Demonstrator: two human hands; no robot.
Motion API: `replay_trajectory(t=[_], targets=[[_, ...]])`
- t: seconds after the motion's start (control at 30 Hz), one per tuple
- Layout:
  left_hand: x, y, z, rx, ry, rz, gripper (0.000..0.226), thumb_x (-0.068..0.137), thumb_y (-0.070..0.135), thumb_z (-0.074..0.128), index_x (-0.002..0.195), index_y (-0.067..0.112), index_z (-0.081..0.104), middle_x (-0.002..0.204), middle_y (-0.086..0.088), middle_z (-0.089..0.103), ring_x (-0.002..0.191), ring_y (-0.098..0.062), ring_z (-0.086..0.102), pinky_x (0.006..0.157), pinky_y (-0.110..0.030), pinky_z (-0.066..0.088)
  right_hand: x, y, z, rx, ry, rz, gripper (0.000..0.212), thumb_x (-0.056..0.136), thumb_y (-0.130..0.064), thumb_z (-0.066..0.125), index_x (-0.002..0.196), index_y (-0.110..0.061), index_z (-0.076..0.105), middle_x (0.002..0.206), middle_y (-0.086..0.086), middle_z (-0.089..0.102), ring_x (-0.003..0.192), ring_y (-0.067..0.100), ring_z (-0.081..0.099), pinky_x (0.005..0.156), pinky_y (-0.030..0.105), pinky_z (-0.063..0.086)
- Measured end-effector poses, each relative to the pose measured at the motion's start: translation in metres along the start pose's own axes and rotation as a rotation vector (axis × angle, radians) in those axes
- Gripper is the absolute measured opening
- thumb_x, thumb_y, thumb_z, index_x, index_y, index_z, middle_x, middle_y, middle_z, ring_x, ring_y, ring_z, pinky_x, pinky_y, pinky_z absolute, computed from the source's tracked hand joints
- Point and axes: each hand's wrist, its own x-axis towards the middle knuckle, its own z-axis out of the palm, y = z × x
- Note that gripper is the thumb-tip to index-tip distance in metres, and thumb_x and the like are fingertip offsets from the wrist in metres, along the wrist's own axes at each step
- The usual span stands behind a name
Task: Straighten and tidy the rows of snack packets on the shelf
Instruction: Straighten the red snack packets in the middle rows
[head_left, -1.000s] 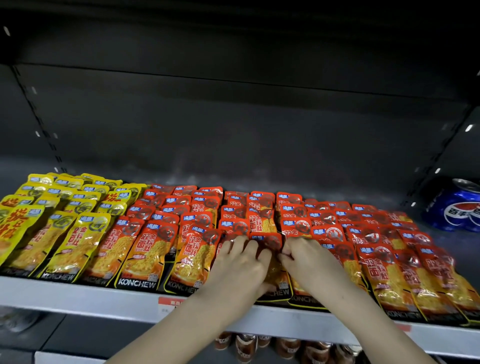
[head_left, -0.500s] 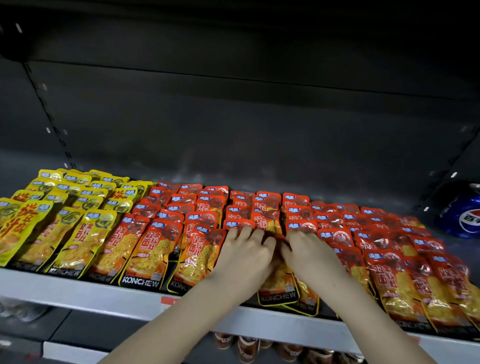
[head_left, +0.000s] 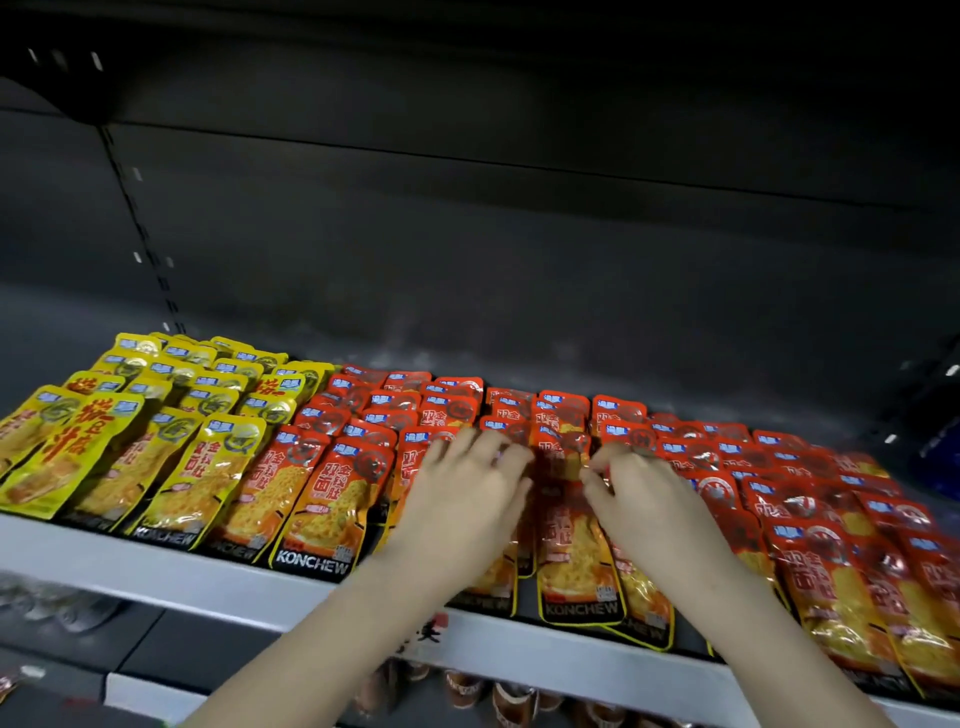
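You're in a shop: a dark display shelf (head_left: 156, 577) holds rows of identical snack packets (head_left: 322, 509), price tag (head_left: 426, 631) on its edge.

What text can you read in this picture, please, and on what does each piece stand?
"KONCHEW": left red packet, bottom edge.
"KONCHEW": middle red packet, between left hand and right hand.
"KONCHEW", smeared: yellow packet.
Chinese characters on packets and shelf label: too blurred to read.
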Motion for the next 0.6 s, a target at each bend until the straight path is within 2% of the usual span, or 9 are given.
replay_trajectory(t=[0.07,0.13,0.2,0.33,0.43,0.53,0.6], targets=[[-0.003,-0.024,-0.005,0.021,-0.06,-0.08,0.029,0.09,0.03,0.047,0.114,0.023,0.062,0.111,0.002,0.063,0.106,-0.025,0.057,0.086,-0.04,0.046,0.001,-0.016,0.003,0.038,-0.029,-0.04,0.022,0.098,-0.033,0.044,0.105,-0.019,0.06,0.096,-0.001,0.065,0.08,0.017,0.063,0.063,0.029,0.046],[-0.006,-0.045,-0.007,0.02,-0.131,-0.145,0.033,0.093,0.031,0.048,0.124,0.023,0.056,0.122,0.001,0.058,0.119,-0.026,0.049,0.097,-0.04,0.039,0.003,-0.032,0.009,0.071,-0.08,-0.066,0.022,0.097,-0.035,0.045,0.099,-0.021,0.062,0.094,-0.002,0.066,0.083,0.018,0.063,0.066,0.03,0.046],[-0.011,-0.062,-0.009,0.003,-0.152,-0.145,0.036,0.094,0.034,0.047,0.129,0.024,0.053,0.127,0.001,0.055,0.123,-0.025,0.045,0.1,-0.037,0.036,0.006,-0.048,0.017,0.099,-0.119,-0.057,0.024,0.097,-0.035,0.046,0.096,-0.02,0.064,0.088,-0.002,0.067,0.08,0.017,0.064,0.065,0.031,0.048],[-0.015,-0.082,-0.012,-0.027,-0.201,-0.109,0.043,0.097,0.041,0.037,0.138,0.028,0.038,0.139,0.006,0.043,0.131,-0.02,0.035,0.106,-0.034,0.03,0.013,-0.07,0.027,0.074,-0.139,0.0,0.031,0.098,-0.038,0.044,0.092,-0.014,0.063,0.072,-0.001,0.062,0.062,0.015,0.058,0.054,0.03,0.045],[-0.014,-0.093,-0.012,-0.094,-0.205,-0.098,0.042,0.096,0.043,0.041,0.136,0.028,0.04,0.13,0.007,0.054,0.127,-0.018,0.038,0.103,-0.033,0.034,0.018,-0.082,0.031,0.065,-0.164,0.044,0.033,0.098,-0.038,0.045,0.089,-0.012,0.062,0.062,-0.002,0.054,0.051,0.013,0.049,0.046,0.028,0.036],[-0.013,-0.098,-0.013,-0.209,-0.218,-0.083,0.04,0.095,0.041,0.046,0.132,0.028,0.047,0.12,0.006,0.061,0.122,-0.016,0.041,0.101,-0.032,0.036,0.02,-0.092,0.033,0.105,-0.18,0.09,0.032,0.097,-0.035,0.05,0.086,-0.009,0.063,0.065,0.003,0.057,0.055,0.016,0.052,0.053,0.031,0.042],[-0.013,-0.103,-0.015,-0.232,-0.221,-0.066,0.039,0.095,0.039,0.047,0.132,0.028,0.047,0.12,0.005,0.062,0.124,-0.016,0.039,0.102,-0.031,0.034,0.019,-0.098,0.035,0.128,-0.183,0.114,0.028,0.095,-0.034,0.053,0.085,-0.009,0.063,0.068,0.003,0.06,0.059,0.016,0.055,0.053,0.029,0.04]])
